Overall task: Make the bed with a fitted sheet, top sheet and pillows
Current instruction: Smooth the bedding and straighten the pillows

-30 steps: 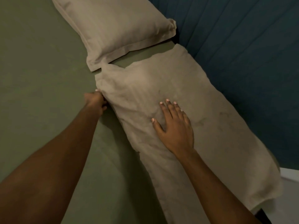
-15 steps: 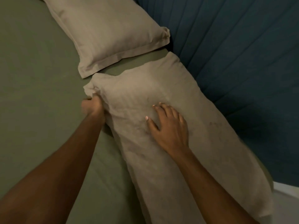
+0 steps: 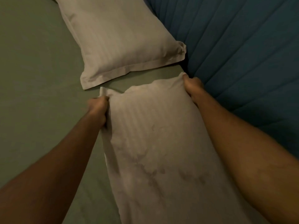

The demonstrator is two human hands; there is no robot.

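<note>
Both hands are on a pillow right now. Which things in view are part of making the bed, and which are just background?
Part of the job:
near pillow, gripped at its far corners by the left hand and right hand
far pillow, lying flat
green sheet under both

Just background:
blue padded headboard

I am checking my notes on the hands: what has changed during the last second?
The right hand left the top of the near beige pillow, where it lay flat, and now grips its far corner by the dark blue headboard. The left hand keeps its corner. The far beige pillow stayed.
</note>
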